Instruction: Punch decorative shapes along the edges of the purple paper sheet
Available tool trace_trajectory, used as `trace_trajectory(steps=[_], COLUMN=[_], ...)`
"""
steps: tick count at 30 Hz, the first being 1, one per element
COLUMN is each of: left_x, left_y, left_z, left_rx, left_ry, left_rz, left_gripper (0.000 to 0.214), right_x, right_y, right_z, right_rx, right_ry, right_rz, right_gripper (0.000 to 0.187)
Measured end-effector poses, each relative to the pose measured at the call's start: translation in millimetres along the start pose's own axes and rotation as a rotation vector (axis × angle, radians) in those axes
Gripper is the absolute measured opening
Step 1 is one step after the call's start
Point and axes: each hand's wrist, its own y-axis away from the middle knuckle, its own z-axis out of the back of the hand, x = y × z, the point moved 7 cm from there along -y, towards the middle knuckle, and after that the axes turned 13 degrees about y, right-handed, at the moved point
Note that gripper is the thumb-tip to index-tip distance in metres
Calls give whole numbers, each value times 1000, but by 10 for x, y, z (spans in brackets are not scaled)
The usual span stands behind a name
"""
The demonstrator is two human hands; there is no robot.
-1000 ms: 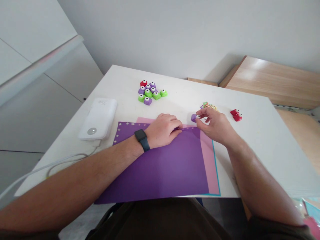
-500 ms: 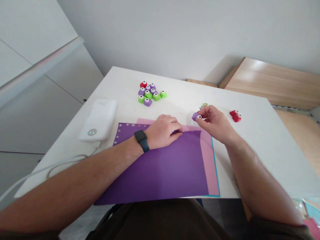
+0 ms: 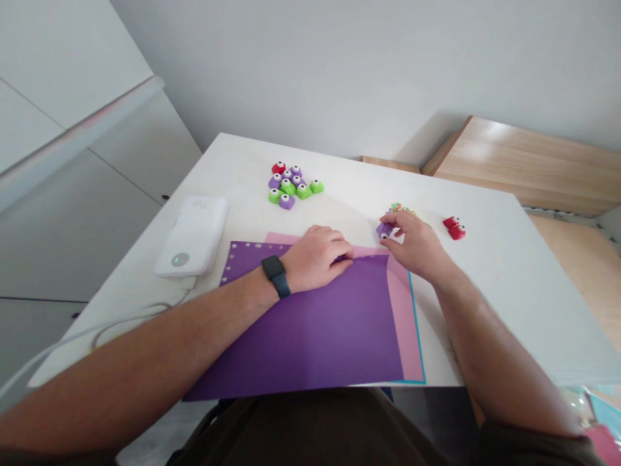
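Observation:
A sheet of purple paper [image 3: 310,336] lies in front of me, with a row of small punched shapes along its upper left edges. My left hand [image 3: 320,255], a dark watch on its wrist, is curled at the paper's top edge, thumb and fingers closed on it. Just beyond the paper's upper right corner, my right hand [image 3: 412,239] grips a small purple craft punch [image 3: 384,230] with a white button between thumb and fingers. Behind it lies a little heap of colourful paper cutouts [image 3: 396,208], partly covered by the fingers.
Pink paper [image 3: 411,353] and a blue-edged sheet lie under the purple one. Several red, purple and green punches [image 3: 287,186] cluster at the back left. Two red punches [image 3: 455,228] sit at right. A white power bank [image 3: 194,234] with a cable stands at left.
My right hand has tipped the purple punch so its white button now faces down toward me, and the fingers have come lower over it. My left hand stays in place.

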Motion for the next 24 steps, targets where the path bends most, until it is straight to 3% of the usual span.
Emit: trace_trajectory(steps=[3, 7, 11, 15, 24], left_x=[-2, -5, -5, -4, 10], left_y=[0, 0, 0, 0, 3], left_z=[2, 0, -6, -7, -8], left_rx=[1, -2, -1, 0, -4], left_ry=[4, 0, -6, 0, 5], left_rz=[-4, -7, -3, -8, -1], left_gripper=[16, 15, 16, 15, 16], right_x=[1, -72, -62, -85, -195], right_y=[-3, 2, -6, 12, 11], right_z=[14, 103, 52, 180, 56], right_rx=[-8, -113, -39, -176, -109], right_ry=[13, 5, 22, -8, -427], right_rz=[-4, -77, -26, -107, -276], right_gripper=[36, 38, 35, 35, 40])
